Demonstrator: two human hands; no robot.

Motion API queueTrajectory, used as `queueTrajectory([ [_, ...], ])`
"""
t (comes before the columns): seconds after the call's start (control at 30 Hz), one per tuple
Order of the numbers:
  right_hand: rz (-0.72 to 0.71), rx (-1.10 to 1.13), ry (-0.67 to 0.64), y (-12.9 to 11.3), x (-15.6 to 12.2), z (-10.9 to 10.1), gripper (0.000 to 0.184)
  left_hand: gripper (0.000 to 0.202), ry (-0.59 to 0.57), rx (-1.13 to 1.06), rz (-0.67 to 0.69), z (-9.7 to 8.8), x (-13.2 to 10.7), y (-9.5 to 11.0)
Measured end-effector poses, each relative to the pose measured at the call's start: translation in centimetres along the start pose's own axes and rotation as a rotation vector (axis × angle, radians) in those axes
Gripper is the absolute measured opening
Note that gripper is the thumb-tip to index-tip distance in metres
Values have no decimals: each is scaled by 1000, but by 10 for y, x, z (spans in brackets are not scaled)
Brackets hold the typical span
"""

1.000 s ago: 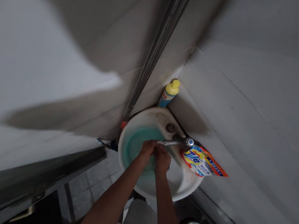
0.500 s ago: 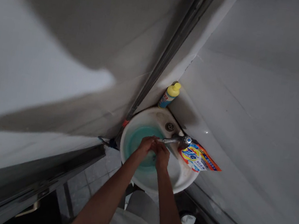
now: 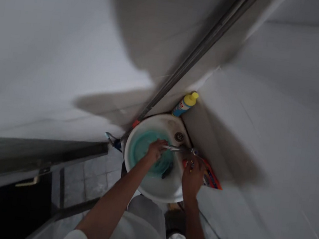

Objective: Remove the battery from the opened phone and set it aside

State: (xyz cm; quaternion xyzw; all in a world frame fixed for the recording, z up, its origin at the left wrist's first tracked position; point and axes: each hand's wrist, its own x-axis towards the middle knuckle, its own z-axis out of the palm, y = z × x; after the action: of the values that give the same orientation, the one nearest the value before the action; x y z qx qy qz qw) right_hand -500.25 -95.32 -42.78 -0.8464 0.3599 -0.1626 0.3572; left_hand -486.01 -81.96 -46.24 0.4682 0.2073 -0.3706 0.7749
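Head view: the right hand (image 3: 192,178) has its fingers a bit spread, over the red bag (image 3: 213,178), close to the tap (image 3: 175,148). The left hand (image 3: 156,149) is at the tap's front end, above the sink (image 3: 157,193); I cannot tell if it pinches. Behind stands a bottle (image 3: 185,104).

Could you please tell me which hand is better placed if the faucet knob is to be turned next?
Probably the right hand: it is close to the faucet knob, partly covering the detergent packet. The left hand is at the spout tip, farther away.
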Motion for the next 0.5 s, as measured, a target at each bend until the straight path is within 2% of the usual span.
queueTrajectory([
  [0.13,-231,-230,-126,-1,42,-28,51,36,10,-55,50,-1,-16,14],
  [0.27,-349,-416,-281,-5,76,-39,38,36,53,-73,126,-25,-49,35],
  [0.37,-358,-592,-362,-13,102,-44,25,32,87,-84,201,-65,-87,48],
  [0.43,-353,-701,-403,-25,119,-45,20,30,125,-100,249,-103,-119,50],
  [0.5,-385,-773,-387,-45,128,-45,22,30,198,-129,281,-149,-157,44],
])
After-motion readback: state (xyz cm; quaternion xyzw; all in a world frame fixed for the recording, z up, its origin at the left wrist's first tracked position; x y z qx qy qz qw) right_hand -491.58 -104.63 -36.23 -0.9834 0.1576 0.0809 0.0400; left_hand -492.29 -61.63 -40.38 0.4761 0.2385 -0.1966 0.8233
